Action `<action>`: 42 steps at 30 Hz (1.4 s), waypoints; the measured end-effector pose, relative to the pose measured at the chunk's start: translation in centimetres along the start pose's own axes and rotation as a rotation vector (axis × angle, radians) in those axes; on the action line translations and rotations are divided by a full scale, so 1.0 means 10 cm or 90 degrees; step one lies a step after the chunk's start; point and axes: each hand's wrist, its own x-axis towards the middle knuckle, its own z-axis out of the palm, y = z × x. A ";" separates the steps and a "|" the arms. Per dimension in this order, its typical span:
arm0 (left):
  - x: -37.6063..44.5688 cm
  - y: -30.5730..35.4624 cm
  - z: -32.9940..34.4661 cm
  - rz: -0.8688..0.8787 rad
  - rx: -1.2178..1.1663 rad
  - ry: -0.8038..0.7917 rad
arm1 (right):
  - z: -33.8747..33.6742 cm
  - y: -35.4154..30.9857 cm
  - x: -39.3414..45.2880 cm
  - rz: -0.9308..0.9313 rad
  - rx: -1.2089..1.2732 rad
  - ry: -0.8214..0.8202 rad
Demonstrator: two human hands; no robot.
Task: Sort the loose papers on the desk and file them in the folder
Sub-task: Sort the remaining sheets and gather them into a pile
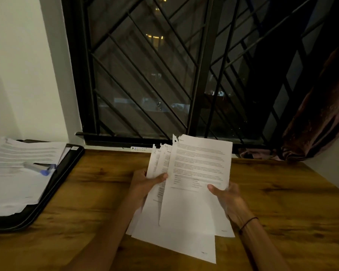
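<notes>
Wooden desk (282, 192), fanned papers (194, 173) pinched between both hands' fingers (160, 178)

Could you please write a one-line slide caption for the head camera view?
Both hands, left hand and right hand, fan printed papers above a wooden desk, open black folder at left.

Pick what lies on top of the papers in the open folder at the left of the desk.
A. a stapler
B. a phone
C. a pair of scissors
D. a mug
A: a grey and blue stapler rests on the papers stacked in the black folder, while both hands hold other sheets at the middle of the desk.
</notes>
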 end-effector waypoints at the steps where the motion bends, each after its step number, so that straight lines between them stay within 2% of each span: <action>1: 0.00 0.00 0.01 0.003 -0.001 0.015 | 0.00 0.01 0.01 -0.005 0.005 0.016; 7: 0.07 -0.02 -0.01 0.008 0.022 0.058 | -0.03 0.04 0.06 -0.013 0.027 0.107; 15: 0.10 -0.03 -0.03 0.038 0.019 0.080 | -0.02 0.05 0.06 0.018 0.020 0.122; 21: 0.12 -0.05 -0.02 0.037 0.025 0.078 | 0.02 0.02 0.01 -0.004 0.092 0.040; 25: 0.10 -0.04 -0.01 0.057 0.018 0.083 | 0.03 0.00 -0.05 -0.001 0.139 -0.102; 28: 0.03 0.01 0.01 0.050 -0.018 0.050 | 0.05 0.02 -0.04 -0.016 0.134 -0.154; 31: -0.02 0.04 0.06 0.047 -0.027 0.034 | 0.17 0.06 -0.04 -0.047 0.136 -0.157; 37: -0.10 0.14 0.12 0.069 -0.001 0.007 | 0.29 0.01 -0.09 -0.096 0.175 -0.084; 42: -0.13 0.31 0.04 0.119 -0.002 -0.045 | 0.26 -0.25 -0.22 -0.060 0.170 -0.187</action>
